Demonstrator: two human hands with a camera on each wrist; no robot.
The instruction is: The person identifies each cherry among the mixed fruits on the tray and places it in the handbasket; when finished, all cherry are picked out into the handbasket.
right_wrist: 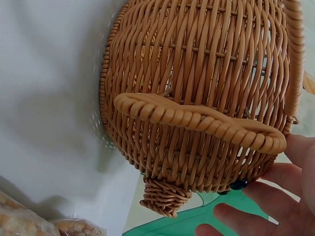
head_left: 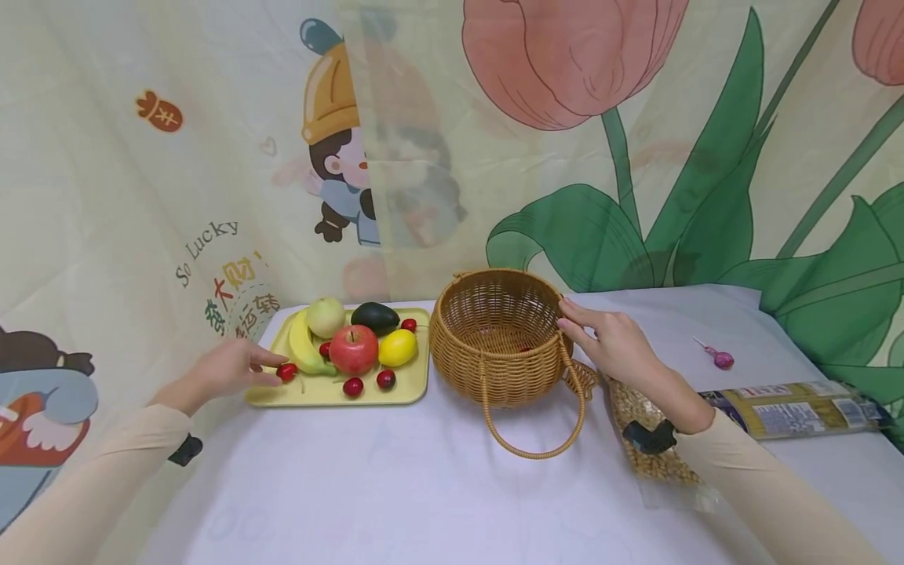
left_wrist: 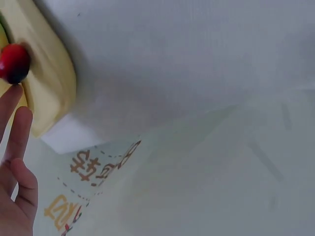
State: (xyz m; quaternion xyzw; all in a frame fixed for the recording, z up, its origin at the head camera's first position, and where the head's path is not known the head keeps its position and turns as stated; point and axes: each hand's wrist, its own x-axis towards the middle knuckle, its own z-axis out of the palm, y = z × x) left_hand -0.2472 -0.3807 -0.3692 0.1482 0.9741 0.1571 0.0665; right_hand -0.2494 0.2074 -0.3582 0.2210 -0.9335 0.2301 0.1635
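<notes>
My left hand (head_left: 233, 370) is at the left end of a yellow tray (head_left: 395, 397), thumb and fingers extended around a red cherry (head_left: 286, 372). A fingertip meets the cherry (left_wrist: 15, 63) in the left wrist view; no curled grip shows. Beside it on the tray lie bananas (head_left: 302, 345), a red apple (head_left: 354, 350), a pale round fruit (head_left: 326, 317), an avocado (head_left: 376, 318), a lemon (head_left: 399, 348) and several other cherries. With fairly straight fingers, my right hand (head_left: 613, 342) touches the right rim of a wicker basket (head_left: 462, 369). Its thumb (right_wrist: 299, 149) lies by the rim.
The basket handle (head_left: 533, 455) hangs toward the front. Inside, a small red thing (head_left: 525, 349) shows. Under my right forearm lies a clear bag of beige pieces (head_left: 660, 463). Farther right are a long printed package (head_left: 798, 410) and a lollipop (head_left: 722, 359). A printed cloth hangs behind.
</notes>
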